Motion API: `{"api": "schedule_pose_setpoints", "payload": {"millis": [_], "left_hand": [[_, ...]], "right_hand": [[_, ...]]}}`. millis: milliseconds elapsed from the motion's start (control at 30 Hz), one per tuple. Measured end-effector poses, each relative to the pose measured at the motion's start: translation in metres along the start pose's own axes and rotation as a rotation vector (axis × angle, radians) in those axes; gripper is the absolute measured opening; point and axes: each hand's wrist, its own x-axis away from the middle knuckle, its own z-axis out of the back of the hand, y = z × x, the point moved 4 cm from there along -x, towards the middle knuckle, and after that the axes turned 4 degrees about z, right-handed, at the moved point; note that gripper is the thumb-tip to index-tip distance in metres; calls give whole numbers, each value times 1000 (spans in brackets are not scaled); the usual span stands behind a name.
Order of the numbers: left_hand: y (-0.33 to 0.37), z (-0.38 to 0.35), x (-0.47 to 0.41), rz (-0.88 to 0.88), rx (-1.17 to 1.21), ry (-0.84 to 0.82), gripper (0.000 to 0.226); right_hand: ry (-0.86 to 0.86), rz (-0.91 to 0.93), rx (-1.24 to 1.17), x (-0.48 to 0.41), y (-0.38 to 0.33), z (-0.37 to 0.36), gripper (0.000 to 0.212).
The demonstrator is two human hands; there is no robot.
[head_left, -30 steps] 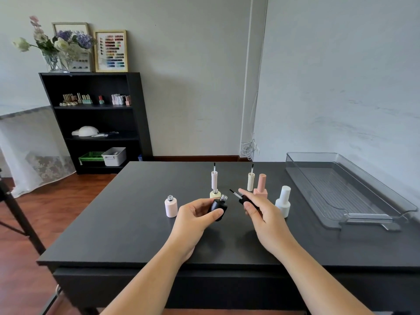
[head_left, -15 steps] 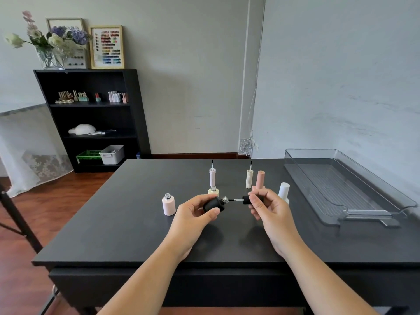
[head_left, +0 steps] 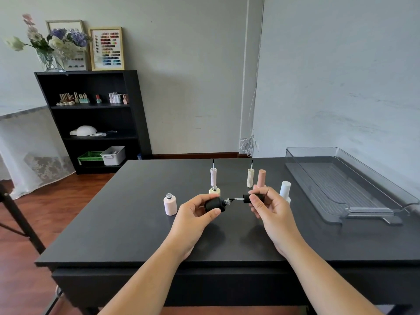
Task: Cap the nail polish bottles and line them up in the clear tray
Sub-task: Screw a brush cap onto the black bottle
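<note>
Looked like a small nail-salon/home studio rm: black shelf unit (head_left: 91,119) at 10 o'clock held polish bottles (head_left: 117,98) & a white nail lamp (head_left: 84,131), w/ framed colour swatch chart (head_left: 106,48) and flower vase (head_left: 48,60) on top.

Two bare forearms, no sleeves, apparently no rings, short nails
</note>
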Motion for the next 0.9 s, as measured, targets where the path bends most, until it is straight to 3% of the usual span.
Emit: {"api": "schedule_pose_setpoints", "payload": {"millis": [567, 900], "left_hand": [[1, 0, 0, 27, 21, 18, 34], [-3, 0, -2, 22, -98, 19, 33]], "right_hand": [[-60, 34, 67, 1, -3, -2, 20], [-201, 54, 277, 4, -3, -9, 38]]}}
